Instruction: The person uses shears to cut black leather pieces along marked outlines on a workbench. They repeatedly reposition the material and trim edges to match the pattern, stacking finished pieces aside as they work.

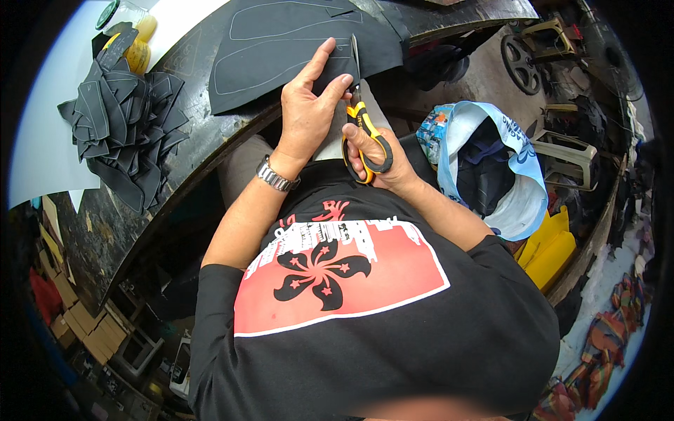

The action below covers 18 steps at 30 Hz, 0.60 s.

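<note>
A sheet of black material [281,52] with pale outlines of curved shapes lies on the dark table, its near edge reaching past the table's rim. My right hand [385,156] is closed around yellow-and-black scissors [364,121], whose blades point away from me and lie at the sheet's near edge, by the drawn lines. My left hand [309,105], with a metal watch on the wrist, rests at the sheet just left of the blades. Its index finger stretches out over the material and its thumb reaches toward the blades; the other fingers are mostly hidden.
A heap of cut black pieces [126,126] lies on the table [126,238] at the left, beside yellow containers [140,49]. To my right stands an open blue-and-white bag [523,175] with dark material inside. Behind it are a yellow bag [551,245] and plastic stools [569,158].
</note>
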Available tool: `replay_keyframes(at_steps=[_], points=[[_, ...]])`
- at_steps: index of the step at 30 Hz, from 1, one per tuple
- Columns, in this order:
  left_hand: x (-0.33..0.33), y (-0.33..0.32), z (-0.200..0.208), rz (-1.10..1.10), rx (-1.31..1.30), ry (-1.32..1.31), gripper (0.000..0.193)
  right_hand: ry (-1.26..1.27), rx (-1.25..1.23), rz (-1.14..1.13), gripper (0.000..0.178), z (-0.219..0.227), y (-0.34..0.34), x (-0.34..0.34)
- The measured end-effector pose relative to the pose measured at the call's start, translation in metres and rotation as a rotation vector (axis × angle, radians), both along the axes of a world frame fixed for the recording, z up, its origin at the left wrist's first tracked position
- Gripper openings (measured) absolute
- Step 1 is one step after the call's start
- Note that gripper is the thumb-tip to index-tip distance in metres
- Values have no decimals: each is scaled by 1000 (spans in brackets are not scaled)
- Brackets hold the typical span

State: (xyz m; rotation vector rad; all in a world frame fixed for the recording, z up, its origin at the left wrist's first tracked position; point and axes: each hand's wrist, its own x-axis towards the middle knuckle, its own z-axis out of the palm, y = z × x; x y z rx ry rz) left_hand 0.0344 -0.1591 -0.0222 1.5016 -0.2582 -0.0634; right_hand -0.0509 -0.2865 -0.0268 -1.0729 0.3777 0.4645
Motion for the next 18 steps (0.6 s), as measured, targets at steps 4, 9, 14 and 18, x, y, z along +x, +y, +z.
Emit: replay_keyframes(at_steps=[4, 9, 14, 18], points=[[2, 3, 3, -7, -16, 9, 58, 40, 21, 66, 46, 2, -11, -1], [2, 40, 15, -156, -72, 133, 64, 105, 122, 260, 43, 11, -49, 7], [-9, 97, 22, -403, 98, 263, 54, 55, 6, 549, 43, 18, -56, 23], [-17, 111, 20, -160, 4, 248, 49, -49, -146, 725, 45, 20, -36, 29]])
